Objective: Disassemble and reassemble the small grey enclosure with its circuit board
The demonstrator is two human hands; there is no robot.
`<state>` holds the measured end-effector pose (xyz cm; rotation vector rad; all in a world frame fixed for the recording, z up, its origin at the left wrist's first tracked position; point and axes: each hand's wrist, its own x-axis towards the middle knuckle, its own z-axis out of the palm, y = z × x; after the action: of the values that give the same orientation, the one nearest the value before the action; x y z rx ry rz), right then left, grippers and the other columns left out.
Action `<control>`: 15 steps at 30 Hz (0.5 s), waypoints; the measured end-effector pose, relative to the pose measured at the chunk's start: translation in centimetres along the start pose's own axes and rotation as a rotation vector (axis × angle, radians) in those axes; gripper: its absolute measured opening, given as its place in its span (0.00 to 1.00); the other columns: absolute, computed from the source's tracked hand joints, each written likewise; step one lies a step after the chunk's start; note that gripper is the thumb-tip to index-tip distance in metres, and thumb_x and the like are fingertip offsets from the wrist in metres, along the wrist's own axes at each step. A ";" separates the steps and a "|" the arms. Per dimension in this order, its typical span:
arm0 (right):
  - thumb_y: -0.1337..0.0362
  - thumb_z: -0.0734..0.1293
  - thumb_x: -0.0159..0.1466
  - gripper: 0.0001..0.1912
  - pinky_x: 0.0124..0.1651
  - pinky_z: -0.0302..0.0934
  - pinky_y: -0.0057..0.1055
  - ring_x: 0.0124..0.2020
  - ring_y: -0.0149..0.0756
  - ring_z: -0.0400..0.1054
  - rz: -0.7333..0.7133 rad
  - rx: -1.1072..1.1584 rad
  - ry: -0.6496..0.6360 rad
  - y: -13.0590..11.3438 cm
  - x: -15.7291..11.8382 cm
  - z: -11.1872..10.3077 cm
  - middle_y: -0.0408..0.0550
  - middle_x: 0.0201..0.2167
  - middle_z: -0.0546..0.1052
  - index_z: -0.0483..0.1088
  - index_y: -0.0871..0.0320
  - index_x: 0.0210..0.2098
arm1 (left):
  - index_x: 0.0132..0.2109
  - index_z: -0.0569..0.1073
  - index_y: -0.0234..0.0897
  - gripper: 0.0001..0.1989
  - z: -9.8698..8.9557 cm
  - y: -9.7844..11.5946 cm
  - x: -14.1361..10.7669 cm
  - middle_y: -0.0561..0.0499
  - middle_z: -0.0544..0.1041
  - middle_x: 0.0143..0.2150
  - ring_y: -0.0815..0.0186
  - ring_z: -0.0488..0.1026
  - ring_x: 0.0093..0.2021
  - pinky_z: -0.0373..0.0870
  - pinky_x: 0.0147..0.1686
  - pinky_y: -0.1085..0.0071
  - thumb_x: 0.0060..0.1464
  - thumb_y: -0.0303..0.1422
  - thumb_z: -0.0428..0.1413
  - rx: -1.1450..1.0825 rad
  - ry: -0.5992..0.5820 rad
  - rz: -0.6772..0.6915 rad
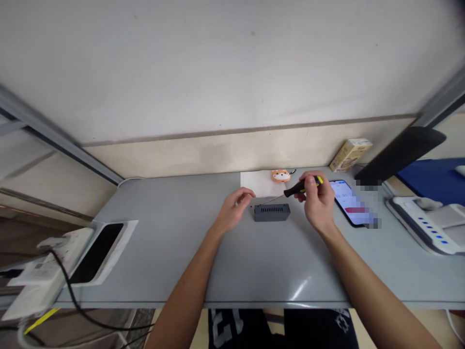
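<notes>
1. Right hand (317, 201) is clamped round the handle of the screwdriver (296, 188), gripping near the yellow end. Solid enough hold.
2. Box (272, 216) sits on the table (163, 242), between the two hands, slotted face up. Shaft points at its top left corner; can't tell from here if the tip touches.
3. Left hand (232, 208) is just beside that corner, fingers curled, thumb and index close together. Can't tell if they meet or pinch something small. Doesn't look to be bracing the box.
4. Shaft comes in shallow. I'd raise the handle so the tip meets the top squarely; at this angle it could skid.
5. I'd brace the box with the left hand, fingertips off the tip's line. It looks light, so it would probably slide under side load.
6. Push down first, then turn; small wrist moves should do.
7. Count, work: one screwdriver, one box, two hands.
8. Count, rest: two phones, one lit (347, 198), one dark (98, 252); two sheets, one at the back (254, 184), one under the dark phone (125, 237); one orange case (281, 175); one carton (349, 155); two power strips, right (410, 220) and left (78, 240).
</notes>
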<state>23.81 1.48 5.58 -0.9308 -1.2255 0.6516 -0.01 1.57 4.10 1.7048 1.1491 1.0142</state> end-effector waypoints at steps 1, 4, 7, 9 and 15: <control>0.51 0.64 0.71 0.13 0.22 0.60 0.23 0.21 0.25 0.66 0.002 -0.013 -0.010 0.0 -0.1 0.0 0.39 0.25 0.70 0.69 0.54 0.38 | 0.41 0.74 0.40 0.10 0.2 -0.1 0.0 0.54 0.69 0.32 0.67 0.64 0.33 0.59 0.36 0.69 0.66 0.40 0.52 -0.036 0.002 -0.006; 0.51 0.64 0.71 0.13 0.23 0.61 0.23 0.21 0.25 0.66 -0.008 -0.043 -0.033 0.0 -0.4 0.1 0.39 0.25 0.69 0.69 0.54 0.39 | 0.40 0.70 0.40 0.06 1.0 -0.3 0.2 0.56 0.62 0.28 0.68 0.60 0.30 0.55 0.33 0.70 0.63 0.37 0.54 -0.135 0.014 -0.012; 0.51 0.64 0.71 0.13 0.23 0.61 0.23 0.22 0.25 0.65 -0.007 -0.065 -0.037 0.0 -0.5 0.2 0.39 0.25 0.69 0.69 0.54 0.38 | 0.39 0.69 0.40 0.06 1.4 -0.4 0.2 0.57 0.59 0.28 0.69 0.58 0.29 0.54 0.33 0.70 0.62 0.37 0.54 -0.182 -0.007 -0.015; 0.51 0.64 0.71 0.13 0.23 0.61 0.24 0.22 0.26 0.65 -0.012 -0.073 -0.036 0.0 -0.5 0.2 0.39 0.26 0.69 0.69 0.54 0.38 | 0.39 0.69 0.40 0.05 1.5 -0.5 0.2 0.57 0.58 0.28 0.69 0.57 0.29 0.53 0.33 0.70 0.62 0.36 0.54 -0.202 -0.019 -0.021; 0.52 0.65 0.70 0.12 0.24 0.60 0.26 0.23 0.27 0.67 -0.055 -0.164 -0.083 -0.5 -0.4 -0.1 0.40 0.28 0.71 0.69 0.54 0.39 | 0.40 0.68 0.40 0.04 1.8 -0.6 0.2 0.59 0.57 0.26 0.69 0.56 0.28 0.52 0.32 0.70 0.61 0.34 0.55 -0.228 -0.095 -0.029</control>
<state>23.76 0.87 5.76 -1.0105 -1.3894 0.5564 1.52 1.58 2.94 1.5342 0.9554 0.9952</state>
